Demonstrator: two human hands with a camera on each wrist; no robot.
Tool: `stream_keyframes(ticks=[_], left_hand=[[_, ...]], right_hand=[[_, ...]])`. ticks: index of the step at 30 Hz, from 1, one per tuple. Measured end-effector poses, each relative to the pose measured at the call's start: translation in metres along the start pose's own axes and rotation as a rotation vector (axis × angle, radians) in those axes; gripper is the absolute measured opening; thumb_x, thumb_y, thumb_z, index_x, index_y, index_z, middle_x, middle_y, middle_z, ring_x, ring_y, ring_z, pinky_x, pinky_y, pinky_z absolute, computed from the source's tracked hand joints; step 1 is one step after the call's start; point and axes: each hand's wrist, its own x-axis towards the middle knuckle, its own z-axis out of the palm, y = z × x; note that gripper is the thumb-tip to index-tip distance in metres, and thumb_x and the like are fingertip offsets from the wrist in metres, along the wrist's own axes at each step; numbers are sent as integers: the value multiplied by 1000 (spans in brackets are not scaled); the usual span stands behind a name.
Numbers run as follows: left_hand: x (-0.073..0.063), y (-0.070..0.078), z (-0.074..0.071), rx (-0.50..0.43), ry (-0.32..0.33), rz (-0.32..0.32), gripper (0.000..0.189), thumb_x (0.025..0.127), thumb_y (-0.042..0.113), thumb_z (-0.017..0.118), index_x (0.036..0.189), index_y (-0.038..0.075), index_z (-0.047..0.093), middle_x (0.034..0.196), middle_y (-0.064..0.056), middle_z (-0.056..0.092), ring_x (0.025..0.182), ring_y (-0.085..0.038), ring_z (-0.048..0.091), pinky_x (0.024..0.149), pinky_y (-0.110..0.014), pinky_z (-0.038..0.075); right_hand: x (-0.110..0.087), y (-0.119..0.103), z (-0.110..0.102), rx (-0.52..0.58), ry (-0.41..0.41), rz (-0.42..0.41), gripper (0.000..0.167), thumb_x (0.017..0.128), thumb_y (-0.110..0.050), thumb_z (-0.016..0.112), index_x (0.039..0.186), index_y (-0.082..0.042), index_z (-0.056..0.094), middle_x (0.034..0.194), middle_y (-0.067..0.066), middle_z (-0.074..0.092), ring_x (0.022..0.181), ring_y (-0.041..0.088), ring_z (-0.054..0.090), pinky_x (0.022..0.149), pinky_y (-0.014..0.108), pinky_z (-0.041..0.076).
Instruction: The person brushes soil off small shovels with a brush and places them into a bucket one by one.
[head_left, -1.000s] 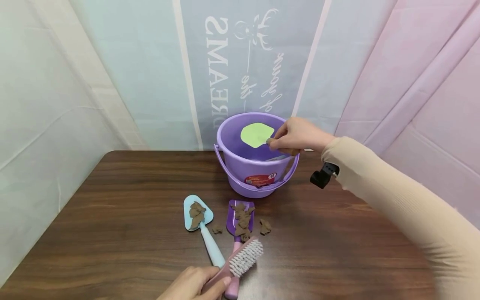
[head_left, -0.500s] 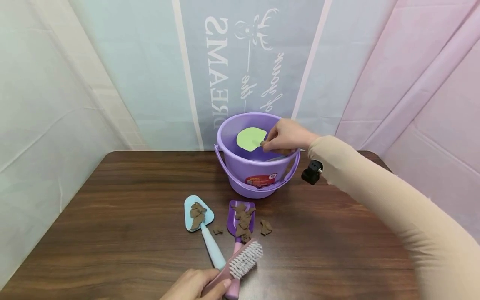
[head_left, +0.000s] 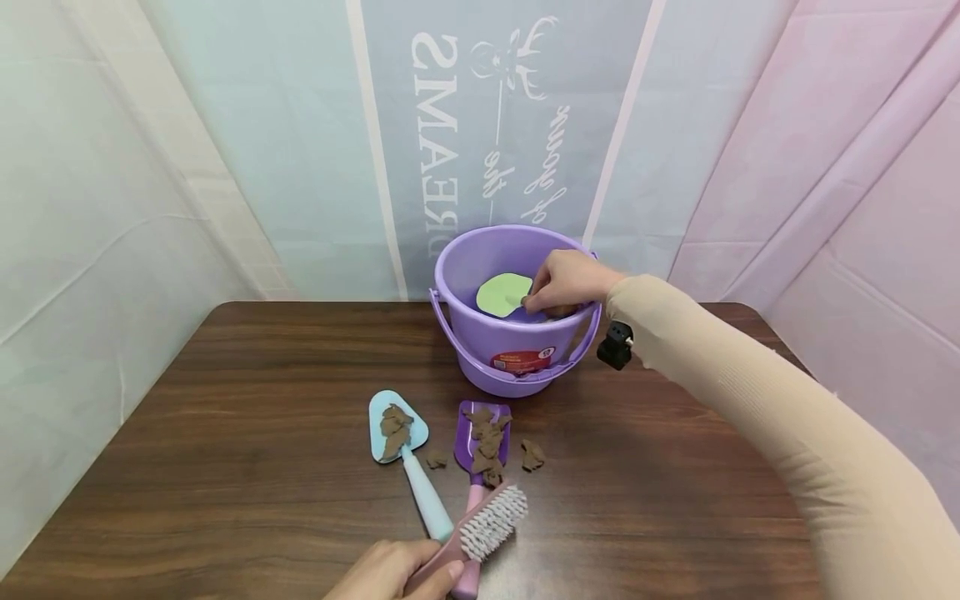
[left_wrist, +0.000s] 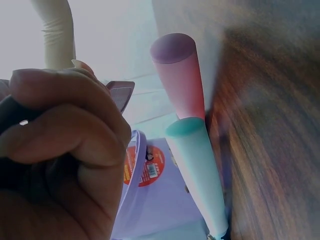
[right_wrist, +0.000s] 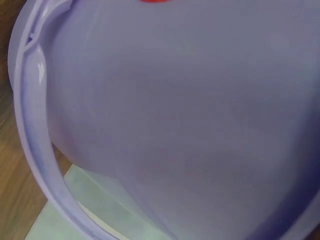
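Note:
Inside the mouth of a purple bucket (head_left: 510, 346), my right hand (head_left: 566, 279) pinches a small green shovel (head_left: 498, 295) near its flat rounded head. The hand covers its handle. My left hand (head_left: 401, 571) grips a pink brush (head_left: 450, 552) with white bristles facing up and to the right. Below the brush, the purple shovel (head_left: 462, 446) with a pink handle lies on the table and bears several brown flakes. A light blue shovel (head_left: 375, 425), also bearing brown flakes, lies to its left. In the left wrist view, both shovel handles show beside the curled fingers of the left hand (left_wrist: 65, 135).
On the dark wooden table (head_left: 247, 450) lie a loose brown flake (head_left: 532, 455) right of the purple shovel and a smaller flake (head_left: 436, 460) between the shovels. The bucket handle (head_left: 442, 329) hangs at its front. A printed curtain (head_left: 307, 150) stands behind.
My right hand has moved left and down into the bucket, and the green shovel has gone lower with it. The left hand with the brush has hardly moved.

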Motion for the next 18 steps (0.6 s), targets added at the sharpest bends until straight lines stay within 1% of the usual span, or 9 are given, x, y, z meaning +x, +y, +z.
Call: stream_keyframes(ticks=[2,6,12,18], left_hand=[[0,0,0,0,1,-1,26,98,29,52,76,17,61,63,22,49,56,8,46,49,-18,39],[-1,-1,1,-7,-4,-9,26,97,29,52,76,17,62,62,22,49,55,8,46,48,-18,39],[0,-2,1,-21,-19,-27,27,97,30,52,76,16,62,61,21,48,54,8,45,47,-18,38],[0,-3,0,-38,-30,-37,26,97,29,53,78,15,62,62,20,50,55,7,46,48,-18,39]], right_hand=[[1,-1,0,-4,-6,4,15,80,-24,71,80,-9,77,52,-6,59,48,4,52,56,21,43],[2,-3,1,-5,-28,19,18,79,-24,71,71,-8,74,48,-8,55,44,4,49,50,20,40],[4,-4,0,-2,-70,69,27,78,-25,71,56,-11,65,44,-8,51,40,5,45,44,20,35],[8,-5,-1,-1,-118,107,30,77,-25,70,51,-14,59,43,-8,50,40,5,43,42,18,33]])
